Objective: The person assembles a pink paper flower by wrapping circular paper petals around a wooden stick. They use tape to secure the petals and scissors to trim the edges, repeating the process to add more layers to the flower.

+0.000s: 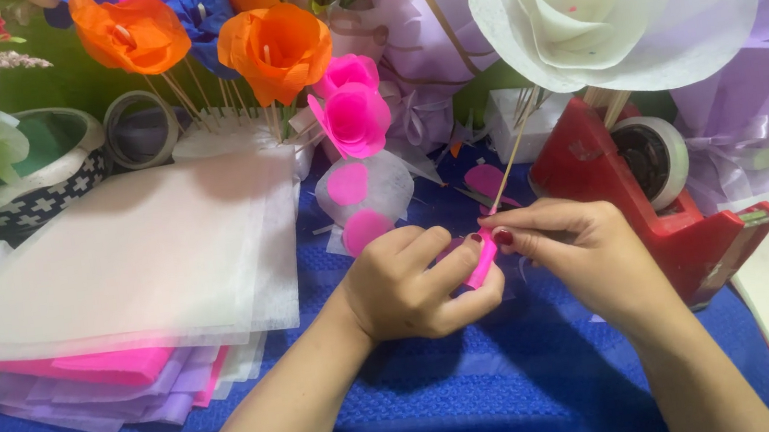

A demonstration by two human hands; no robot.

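Note:
My left hand (416, 285) and my right hand (581, 247) meet over the blue cloth (482, 398). Between their fingertips is a small rolled pink paper piece (481, 261) wrapped at the lower end of a thin wooden stick (511, 158), which slants up to the right. My left thumb and forefinger pinch the pink roll; my right fingers pinch the stick and the roll's top. Just behind the hands lie pink paper circles (349, 184) in a clear wrapper.
A red tape dispenser (637, 187) stands right of the hands. A stack of white, pink and lilac paper sheets (135, 273) lies at left. Orange, blue and pink paper flowers (274, 50) on sticks stand behind, with a large white paper rose (621, 1) and a tape roll (140, 130).

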